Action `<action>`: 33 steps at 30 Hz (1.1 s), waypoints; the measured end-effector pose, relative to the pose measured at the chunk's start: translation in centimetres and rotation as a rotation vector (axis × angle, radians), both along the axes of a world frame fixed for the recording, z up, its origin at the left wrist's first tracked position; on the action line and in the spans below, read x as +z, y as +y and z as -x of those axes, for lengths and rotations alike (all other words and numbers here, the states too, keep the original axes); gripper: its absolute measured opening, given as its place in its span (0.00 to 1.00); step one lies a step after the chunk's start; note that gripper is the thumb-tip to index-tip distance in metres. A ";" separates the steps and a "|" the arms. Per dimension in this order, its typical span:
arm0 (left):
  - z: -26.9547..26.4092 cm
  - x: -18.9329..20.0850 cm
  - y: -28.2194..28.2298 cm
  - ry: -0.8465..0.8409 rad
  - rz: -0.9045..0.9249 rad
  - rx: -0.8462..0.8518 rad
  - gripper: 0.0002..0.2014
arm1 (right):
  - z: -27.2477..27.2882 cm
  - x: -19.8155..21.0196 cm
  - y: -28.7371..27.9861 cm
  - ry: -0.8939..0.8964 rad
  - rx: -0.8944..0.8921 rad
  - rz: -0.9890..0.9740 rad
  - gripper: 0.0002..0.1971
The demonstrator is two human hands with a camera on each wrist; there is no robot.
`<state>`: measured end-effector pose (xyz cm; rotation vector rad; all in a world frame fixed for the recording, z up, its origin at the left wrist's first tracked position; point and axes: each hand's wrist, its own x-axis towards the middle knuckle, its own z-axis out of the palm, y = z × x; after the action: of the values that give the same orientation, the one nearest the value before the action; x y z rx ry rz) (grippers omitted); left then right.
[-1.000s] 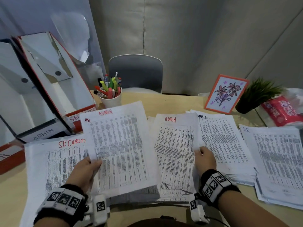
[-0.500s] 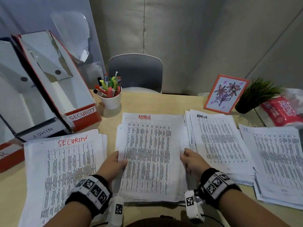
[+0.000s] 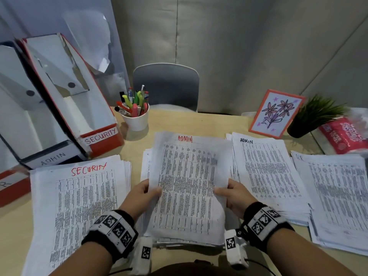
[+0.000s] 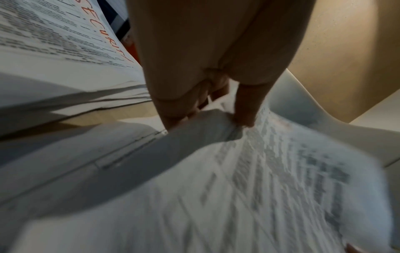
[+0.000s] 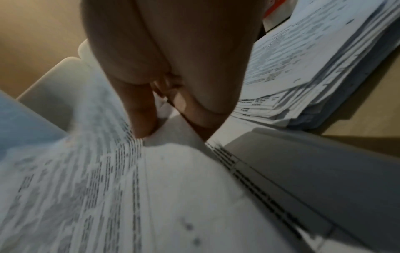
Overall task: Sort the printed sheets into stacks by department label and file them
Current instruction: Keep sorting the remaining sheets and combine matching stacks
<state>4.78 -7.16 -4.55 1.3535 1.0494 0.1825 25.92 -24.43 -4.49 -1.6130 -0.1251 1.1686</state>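
White printed sheets headed ADMIN in red (image 3: 187,188), loosely spread a second ago, are now gathered into one bundle, pinched at either edge by the left hand (image 3: 142,194) and right hand (image 3: 232,196) and lifting off the pale wooden worktop (image 3: 211,124), seemingly bound for filing.

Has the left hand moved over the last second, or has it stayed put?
Yes. The left hand moved rightward, off the SECURITY stack, and now pinches the left edge of the red-labelled ADMIN sheet, judged against the pen cup.
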 end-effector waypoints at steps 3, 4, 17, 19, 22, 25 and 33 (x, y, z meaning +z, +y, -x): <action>0.0 0.4 0.6 -0.043 0.173 0.151 0.17 | -0.3 -0.1 -1.0 -0.046 -0.030 0.018 0.09; 0.0 0.1 0.9 -0.056 0.207 0.216 0.17 | -0.6 -0.1 -1.2 -0.049 -0.015 0.016 0.08; -2.2 -2.8 1.8 0.294 -0.049 -0.003 0.27 | -1.1 -0.7 -2.3 0.146 0.178 -0.026 0.09; -2.4 -3.0 1.7 0.285 -0.057 -0.013 0.29 | -0.9 -1.1 -2.3 0.132 0.171 -0.025 0.09; -2.4 -3.1 1.6 0.232 -0.019 0.055 0.26 | -0.8 -1.5 -2.2 0.107 0.131 0.009 0.06; -2.2 -3.6 1.9 0.276 -0.081 0.014 0.23 | -0.9 -1.5 -2.2 0.108 0.117 0.009 0.06; -1.7 -3.7 2.2 0.112 -0.097 0.010 0.07 | 0.1 -2.7 -2.0 -0.074 -0.021 0.034 0.06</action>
<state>6.52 -4.92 -8.21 1.4604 1.1534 0.1681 25.87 -26.44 -7.18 -1.6847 -0.1363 1.1004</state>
